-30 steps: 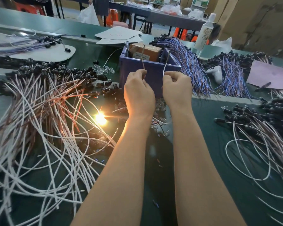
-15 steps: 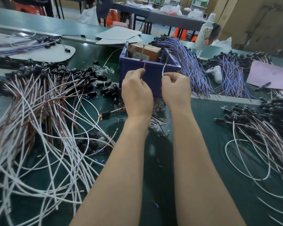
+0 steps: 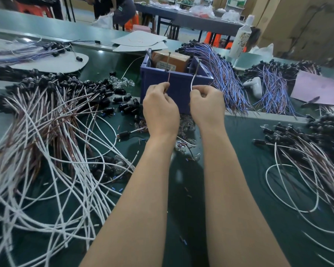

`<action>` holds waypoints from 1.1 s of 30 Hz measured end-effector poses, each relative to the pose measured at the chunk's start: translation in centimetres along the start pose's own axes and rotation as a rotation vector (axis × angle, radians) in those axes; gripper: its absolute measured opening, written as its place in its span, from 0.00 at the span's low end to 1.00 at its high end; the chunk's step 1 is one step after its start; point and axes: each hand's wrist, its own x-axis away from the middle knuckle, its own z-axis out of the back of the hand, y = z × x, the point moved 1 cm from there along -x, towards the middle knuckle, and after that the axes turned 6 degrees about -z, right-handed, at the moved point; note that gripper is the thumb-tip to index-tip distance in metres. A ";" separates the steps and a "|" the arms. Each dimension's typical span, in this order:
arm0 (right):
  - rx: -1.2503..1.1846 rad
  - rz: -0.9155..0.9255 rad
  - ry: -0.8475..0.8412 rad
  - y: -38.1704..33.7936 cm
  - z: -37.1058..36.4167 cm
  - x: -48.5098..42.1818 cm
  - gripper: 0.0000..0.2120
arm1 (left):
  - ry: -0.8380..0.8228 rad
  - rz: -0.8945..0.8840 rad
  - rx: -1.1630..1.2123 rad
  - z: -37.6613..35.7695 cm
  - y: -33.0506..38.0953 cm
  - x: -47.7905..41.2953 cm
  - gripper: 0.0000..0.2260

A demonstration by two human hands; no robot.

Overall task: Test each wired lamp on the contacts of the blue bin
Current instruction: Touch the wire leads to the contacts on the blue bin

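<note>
pinches a reddish wire (image 3: 168,79) in the left hand (image 3: 160,110) and a white wire (image 3: 192,80) in the right hand (image 3: 206,106), both raised just in front of the blue bin (image 3: 156,78). holds each tip up at a metal pin (image 3: 168,58) on the bin's rim; cannot tell whether touching. a black lamp (image 3: 123,135) lying dark on the green table (image 3: 239,151), just left of the left wrist. further left, a heap of white and brown leads (image 3: 46,141); beyond the right hand, blue-purple leads (image 3: 220,74).

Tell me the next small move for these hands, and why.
Probably draw both wire ends off the contacts of the blue bin and set this lamp aside. It glowed a second ago and is dark now, so it seems tested; the left hand and right hand each pinch one end.
</note>
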 end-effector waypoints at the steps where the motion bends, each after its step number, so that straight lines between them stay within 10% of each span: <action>1: -0.002 0.001 -0.002 0.0 0.0 0.0 0.12 | 0.001 -0.001 0.000 0.0 0.0 0.0 0.16; 33: -0.078 0.057 0.210 0.0 0.6 -0.1 0.12 | 0.026 0.014 0.021 0.3 0.1 -0.1 0.17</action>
